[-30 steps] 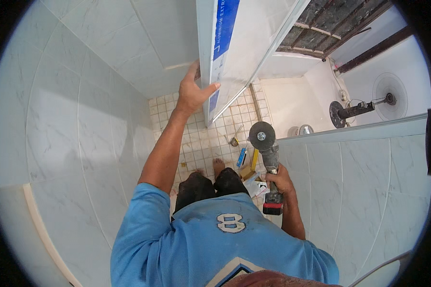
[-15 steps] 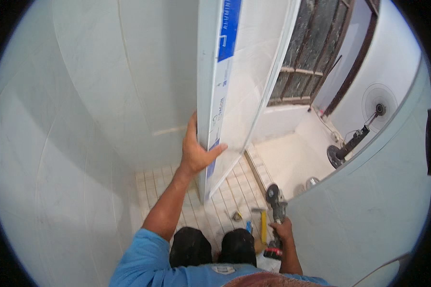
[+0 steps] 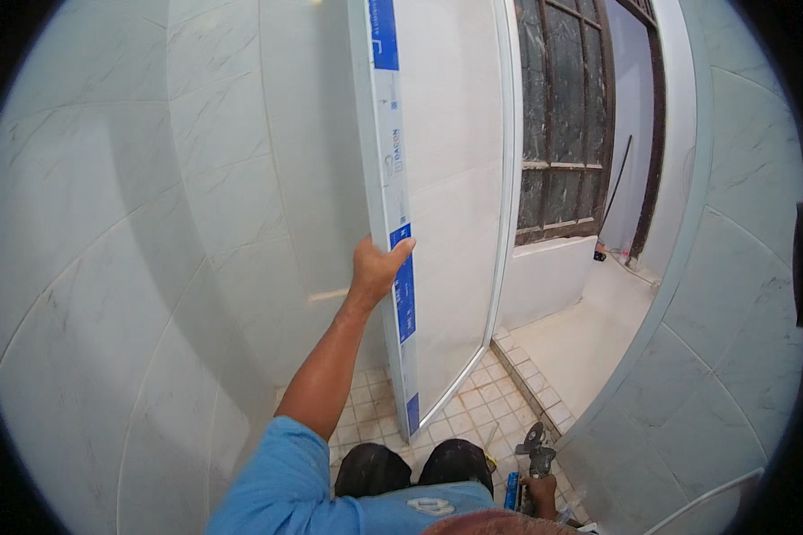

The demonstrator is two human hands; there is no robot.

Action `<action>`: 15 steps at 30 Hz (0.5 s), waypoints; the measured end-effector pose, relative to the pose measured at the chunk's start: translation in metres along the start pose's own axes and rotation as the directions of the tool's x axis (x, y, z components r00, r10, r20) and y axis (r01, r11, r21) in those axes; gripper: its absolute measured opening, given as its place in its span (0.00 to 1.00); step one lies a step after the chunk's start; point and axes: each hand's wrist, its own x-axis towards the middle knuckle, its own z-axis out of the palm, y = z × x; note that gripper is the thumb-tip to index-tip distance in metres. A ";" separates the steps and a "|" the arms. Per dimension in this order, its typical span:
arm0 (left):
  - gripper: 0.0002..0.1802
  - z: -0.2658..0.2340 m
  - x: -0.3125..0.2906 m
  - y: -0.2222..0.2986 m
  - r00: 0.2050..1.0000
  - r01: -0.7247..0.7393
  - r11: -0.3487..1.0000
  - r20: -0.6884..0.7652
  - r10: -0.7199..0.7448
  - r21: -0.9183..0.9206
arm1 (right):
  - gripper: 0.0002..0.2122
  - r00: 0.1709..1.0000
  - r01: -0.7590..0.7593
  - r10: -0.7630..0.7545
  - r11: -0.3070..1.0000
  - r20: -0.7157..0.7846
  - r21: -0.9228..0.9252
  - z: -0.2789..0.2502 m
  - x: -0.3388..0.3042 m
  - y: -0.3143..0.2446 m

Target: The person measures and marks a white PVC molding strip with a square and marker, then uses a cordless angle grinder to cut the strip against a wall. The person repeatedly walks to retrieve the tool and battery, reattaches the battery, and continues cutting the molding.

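Observation:
My left hand (image 3: 382, 269) is wrapped round the free edge of a white door (image 3: 451, 196) in a pale metal frame, thumb on the near face. Blue and white protective film (image 3: 404, 294) runs down that edge. The door stands partly open, its lower corner just above the tiled floor. Down at my right side, my right hand (image 3: 541, 492) is closed on a cordless angle grinder (image 3: 542, 459), its disc end pointing forward. A blue object (image 3: 511, 490) of unclear kind lies just left of that hand. Behind my knee a bit of yellow (image 3: 491, 462) shows.
Marbled tile walls (image 3: 89, 294) close in on the left and right. Beyond the doorway, a low tiled sill (image 3: 535, 379) leads to a pale floor (image 3: 589, 334) under a dark barred window (image 3: 558, 116). Small square tiles (image 3: 473, 406) cover the floor by my knees.
The view has tilted up, so the fan beyond the doorway is out of sight. My right hand and the grinder now sit lower in view. My left hand still grips the door.

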 end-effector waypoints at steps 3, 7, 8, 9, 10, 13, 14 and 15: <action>0.18 -0.005 0.004 0.004 0.999 -0.033 0.999 -0.023 0.033 0.028 | 0.13 0.995 0.100 -0.099 0.960 0.017 -0.260 0.021 -0.006 -0.009; 0.20 -0.005 0.007 0.008 0.998 -0.054 0.999 -0.012 0.054 -0.001 | 0.12 0.981 0.193 -0.191 0.904 0.044 -0.382 0.035 0.003 -0.033; 0.21 -0.003 0.005 0.013 1.000 0.003 0.999 0.001 -0.003 0.033 | 0.12 0.980 0.198 -0.193 0.896 0.053 -0.398 0.039 0.006 -0.035; 0.21 -0.002 0.002 0.016 0.998 0.060 0.996 0.014 -0.061 0.069 | 0.11 0.979 0.204 -0.193 0.888 0.070 -0.412 0.041 0.008 -0.036; 0.21 -0.001 0.000 0.018 0.999 0.042 0.997 0.000 -0.043 0.066 | 0.11 0.978 0.209 -0.193 0.882 0.082 -0.422 0.043 0.010 -0.038; 0.20 -0.001 0.005 0.020 0.997 -0.062 0.995 -0.050 0.066 0.078 | 0.11 0.962 0.271 -0.226 0.861 0.152 -0.430 0.055 0.016 -0.037; 0.20 0.000 0.004 0.016 0.989 -0.116 0.990 -0.081 0.122 0.080 | 0.11 0.948 0.313 -0.252 0.844 0.193 -0.436 0.054 0.017 -0.026; 0.20 0.000 0.001 0.013 0.977 -0.170 0.982 -0.113 0.178 0.083 | 0.11 0.918 0.393 -0.315 0.804 0.240 -0.446 0.058 0.020 -0.019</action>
